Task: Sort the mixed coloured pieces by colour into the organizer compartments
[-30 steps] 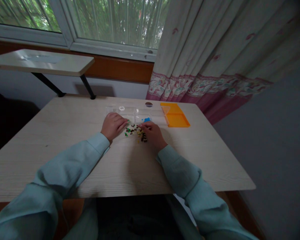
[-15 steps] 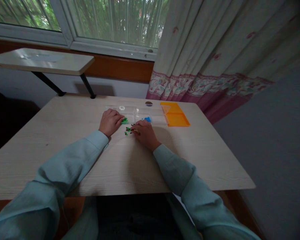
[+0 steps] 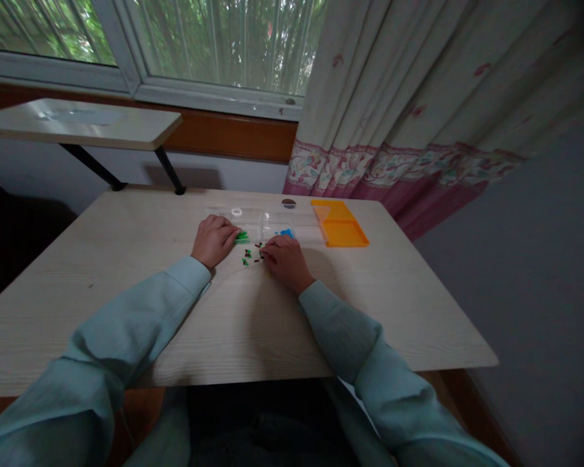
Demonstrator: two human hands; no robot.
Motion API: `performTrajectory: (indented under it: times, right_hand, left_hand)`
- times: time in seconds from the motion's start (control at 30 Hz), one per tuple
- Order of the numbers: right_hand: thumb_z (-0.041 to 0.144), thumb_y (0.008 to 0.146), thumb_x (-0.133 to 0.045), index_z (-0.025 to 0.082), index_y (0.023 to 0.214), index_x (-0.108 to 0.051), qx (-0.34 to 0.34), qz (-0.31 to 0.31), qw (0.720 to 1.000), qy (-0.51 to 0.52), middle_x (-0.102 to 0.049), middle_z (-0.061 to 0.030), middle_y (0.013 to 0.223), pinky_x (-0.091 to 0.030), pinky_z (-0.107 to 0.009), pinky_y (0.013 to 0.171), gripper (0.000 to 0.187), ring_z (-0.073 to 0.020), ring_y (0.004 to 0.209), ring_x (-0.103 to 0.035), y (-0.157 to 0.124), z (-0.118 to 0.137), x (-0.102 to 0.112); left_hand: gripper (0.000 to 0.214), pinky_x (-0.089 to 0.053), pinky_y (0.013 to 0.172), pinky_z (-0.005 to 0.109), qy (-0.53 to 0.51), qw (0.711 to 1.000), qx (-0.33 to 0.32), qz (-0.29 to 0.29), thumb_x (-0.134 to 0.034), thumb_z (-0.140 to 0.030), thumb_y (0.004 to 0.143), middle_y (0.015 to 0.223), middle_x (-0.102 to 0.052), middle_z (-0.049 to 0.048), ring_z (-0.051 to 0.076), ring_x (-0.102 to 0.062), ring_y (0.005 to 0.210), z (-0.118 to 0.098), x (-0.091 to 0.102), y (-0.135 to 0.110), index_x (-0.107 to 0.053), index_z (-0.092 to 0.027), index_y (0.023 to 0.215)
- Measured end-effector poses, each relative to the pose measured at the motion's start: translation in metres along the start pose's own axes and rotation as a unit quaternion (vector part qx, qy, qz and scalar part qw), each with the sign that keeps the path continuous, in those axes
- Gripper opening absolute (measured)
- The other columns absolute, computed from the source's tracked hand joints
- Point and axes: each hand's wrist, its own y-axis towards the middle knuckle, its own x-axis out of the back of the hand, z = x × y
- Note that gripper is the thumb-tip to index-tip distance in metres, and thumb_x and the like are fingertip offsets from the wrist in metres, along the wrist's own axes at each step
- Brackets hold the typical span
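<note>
Mid-frame, the right hand (image 3: 287, 263) bunches its fingers at loose beads (image 3: 248, 253), the left hand (image 3: 213, 240) curls by green pieces (image 3: 242, 237); any pinch, can't tell! The clear tray (image 3: 262, 224) seemingly keeps blue pieces (image 3: 287, 233) apart.

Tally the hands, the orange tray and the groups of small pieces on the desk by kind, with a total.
Left hand and right hand: 2
Orange tray: 1
Blue cluster: 1
Green cluster: 1
Mixed green-and-dark scatter: 1
Total: 6
Single pieces are too small to count reliably.
</note>
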Motion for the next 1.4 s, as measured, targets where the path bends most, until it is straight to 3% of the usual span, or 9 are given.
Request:
performTrajectory:
  times: [0.53, 0.83, 1.07, 1.4]
  right_hand:
    - [0.020, 0.090, -0.058, 0.019, 0.093, -0.071, -0.042, -0.011, 0.999, 0.019, -0.065, -0.0072, 0.100, -0.033, -0.035, 0.083, 0.013, -0.0221, 0.098, -0.049, 0.0028, -0.0032, 0.0000]
    - [0.024, 0.091, -0.058, 0.021, 0.090, -0.073, -0.010, -0.001, 1.000, -0.015, -0.064, -0.0063, 0.099, -0.032, -0.036, 0.082, 0.015, -0.0223, 0.098, -0.049, 0.0036, -0.0023, 0.0016]
    - [0.024, 0.090, -0.060, 0.021, 0.091, -0.072, -0.051, -0.016, 0.999, -0.006, -0.065, -0.0067, 0.099, -0.033, -0.036, 0.081, 0.013, -0.0225, 0.097, -0.049, 0.0060, -0.0066, -0.0029]
    - [0.025, 0.092, -0.057, 0.023, 0.093, -0.073, 0.000, 0.004, 1.000, -0.016, -0.066, -0.0058, 0.102, -0.031, -0.035, 0.080, 0.017, -0.0214, 0.099, -0.049, 0.0026, -0.0047, 0.0043]
  left_hand:
    - [0.033, -0.039, 0.082, 0.042, -0.010, 1.000, -0.002, 0.002, -0.047, -0.038, 0.096, 0.091, -0.065, 0.0087, 0.024, -0.051, 0.091, 0.0003, -0.0014, -0.0003, -0.075, -0.021, 0.093]
    - [0.033, -0.039, 0.081, 0.043, -0.015, 1.000, -0.001, 0.001, -0.047, -0.039, 0.095, 0.091, -0.065, 0.0097, 0.025, -0.051, 0.092, -0.0029, 0.0008, 0.0000, -0.075, -0.022, 0.094]
    - [0.032, -0.039, 0.081, 0.042, -0.019, 1.000, 0.000, 0.005, -0.048, -0.039, 0.095, 0.091, -0.065, 0.0094, 0.024, -0.052, 0.091, -0.0031, 0.0012, 0.0005, -0.075, -0.021, 0.094]
    - [0.030, -0.040, 0.082, 0.042, -0.020, 1.000, -0.004, 0.007, -0.047, -0.035, 0.095, 0.092, -0.065, 0.0092, 0.024, -0.051, 0.090, -0.0008, -0.0009, -0.0006, -0.074, -0.019, 0.095]
